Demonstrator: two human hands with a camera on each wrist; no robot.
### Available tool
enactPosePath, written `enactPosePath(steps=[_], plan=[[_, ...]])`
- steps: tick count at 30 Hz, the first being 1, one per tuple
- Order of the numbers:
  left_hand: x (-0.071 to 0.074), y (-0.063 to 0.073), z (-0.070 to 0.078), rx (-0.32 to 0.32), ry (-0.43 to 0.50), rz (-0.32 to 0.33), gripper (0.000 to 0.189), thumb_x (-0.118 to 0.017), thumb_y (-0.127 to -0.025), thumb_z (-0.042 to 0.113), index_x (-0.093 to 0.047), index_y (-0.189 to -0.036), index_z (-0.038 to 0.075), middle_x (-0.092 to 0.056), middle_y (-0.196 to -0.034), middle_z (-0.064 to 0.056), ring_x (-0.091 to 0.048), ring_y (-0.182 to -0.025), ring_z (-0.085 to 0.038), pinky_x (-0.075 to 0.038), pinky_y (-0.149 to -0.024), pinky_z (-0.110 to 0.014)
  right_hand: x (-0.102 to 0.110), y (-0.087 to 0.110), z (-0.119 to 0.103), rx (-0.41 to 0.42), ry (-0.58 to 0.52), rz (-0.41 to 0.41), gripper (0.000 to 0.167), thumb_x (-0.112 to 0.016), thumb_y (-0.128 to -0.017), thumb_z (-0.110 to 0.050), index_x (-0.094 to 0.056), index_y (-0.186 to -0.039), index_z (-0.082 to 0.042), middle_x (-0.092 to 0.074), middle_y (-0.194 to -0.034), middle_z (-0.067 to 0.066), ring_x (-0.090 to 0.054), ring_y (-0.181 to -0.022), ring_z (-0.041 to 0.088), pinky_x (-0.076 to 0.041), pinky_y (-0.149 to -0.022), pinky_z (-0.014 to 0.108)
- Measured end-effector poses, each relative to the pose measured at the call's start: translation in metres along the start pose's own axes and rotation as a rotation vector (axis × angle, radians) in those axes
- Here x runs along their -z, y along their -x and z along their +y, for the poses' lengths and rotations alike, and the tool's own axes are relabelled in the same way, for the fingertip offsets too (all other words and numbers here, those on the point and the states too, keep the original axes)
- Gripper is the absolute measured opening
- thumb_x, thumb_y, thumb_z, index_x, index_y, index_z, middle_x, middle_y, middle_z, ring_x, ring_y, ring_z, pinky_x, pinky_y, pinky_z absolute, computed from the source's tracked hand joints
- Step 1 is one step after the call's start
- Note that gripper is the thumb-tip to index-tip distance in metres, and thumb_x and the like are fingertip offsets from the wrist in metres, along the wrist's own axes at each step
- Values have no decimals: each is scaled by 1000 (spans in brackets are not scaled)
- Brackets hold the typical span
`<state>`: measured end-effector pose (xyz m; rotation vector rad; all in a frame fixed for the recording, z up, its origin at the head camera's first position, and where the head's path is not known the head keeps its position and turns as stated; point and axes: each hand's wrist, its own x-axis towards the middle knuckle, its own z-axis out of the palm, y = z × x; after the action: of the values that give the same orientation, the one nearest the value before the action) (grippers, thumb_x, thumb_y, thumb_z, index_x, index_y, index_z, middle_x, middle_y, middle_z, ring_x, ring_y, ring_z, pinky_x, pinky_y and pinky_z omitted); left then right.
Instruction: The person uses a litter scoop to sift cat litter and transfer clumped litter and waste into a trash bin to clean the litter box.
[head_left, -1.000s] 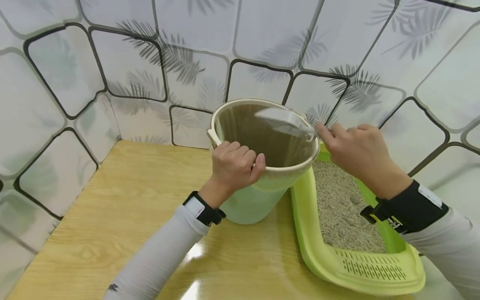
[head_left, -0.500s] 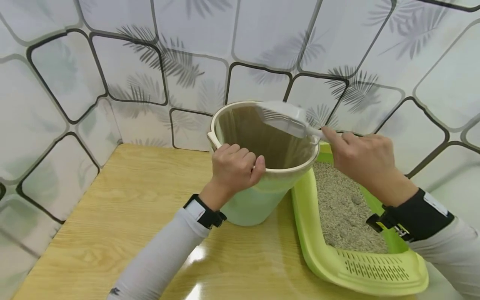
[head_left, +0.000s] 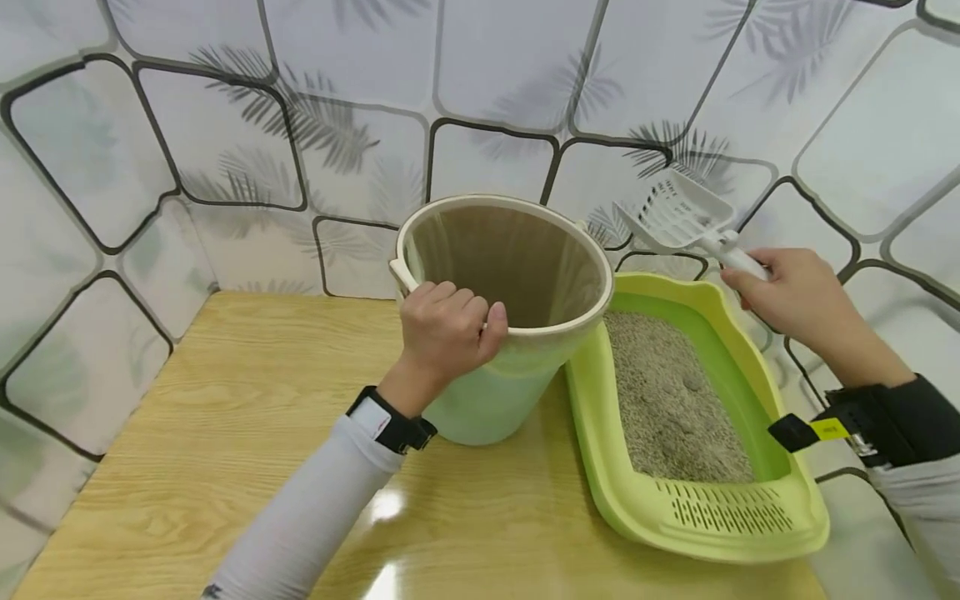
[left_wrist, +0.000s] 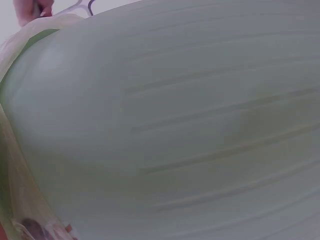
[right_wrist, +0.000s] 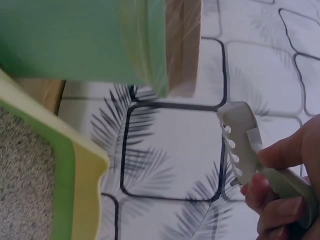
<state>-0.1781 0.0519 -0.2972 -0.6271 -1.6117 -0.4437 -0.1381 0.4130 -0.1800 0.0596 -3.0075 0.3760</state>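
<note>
A pale green trash bin (head_left: pixel 480 408) with a cream rim stands upright on the table. My left hand (head_left: pixel 450 329) grips its near rim, fingers curled over the edge. Up to the right, my right hand (head_left: pixel 795 292) holds a white slotted litter scoop (head_left: pixel 678 212) by its handle. The scoop is raised over the far end of the litter box (head_left: pixel 731 525), and no litter shows in it. Grey-brown litter (head_left: pixel 667 400) covers much of the yellow-green box's floor. The right wrist view shows thumb and fingers wrapped round the scoop's handle (right_wrist: pixel 285 185).
The bin and litter box stand side by side on a wood-grain table (head_left: pixel 247 433). Close behind them rises a patterned wall (head_left: pixel 495 67), which also runs along the left side. Ribbed bin wall (left_wrist: pixel 175 125) fills most of the left wrist view.
My right hand has carried the scoop from over the bin's opening to the right, above the litter box's far end. My left hand keeps its hold on the rim.
</note>
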Motion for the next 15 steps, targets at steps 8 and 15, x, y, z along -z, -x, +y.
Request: enactPosePath(steps=[8,15], plan=[[2,-1,-13,-17,-6,12,50,-43,-88,25,-30,-41,14,-26,-40,3,-22,-39,-14,-19,-42,-29,-67,29,71,-83,56,-365,39,-45,-95,-25,-54,-106,12,-63,-67,2,-46,-54,14,-35,-48,28],[6,1,-23,-16,-28,22,49,-43,-88,24,-29,-41,14,-24,-40,3,-18,-39,-14,-17,-42,-29,-113,42,99,-146,54,-505,19,-49,-88,-18,-55,-76,-6,-51,-60,0,-38,-51,13,-31,-50,27]])
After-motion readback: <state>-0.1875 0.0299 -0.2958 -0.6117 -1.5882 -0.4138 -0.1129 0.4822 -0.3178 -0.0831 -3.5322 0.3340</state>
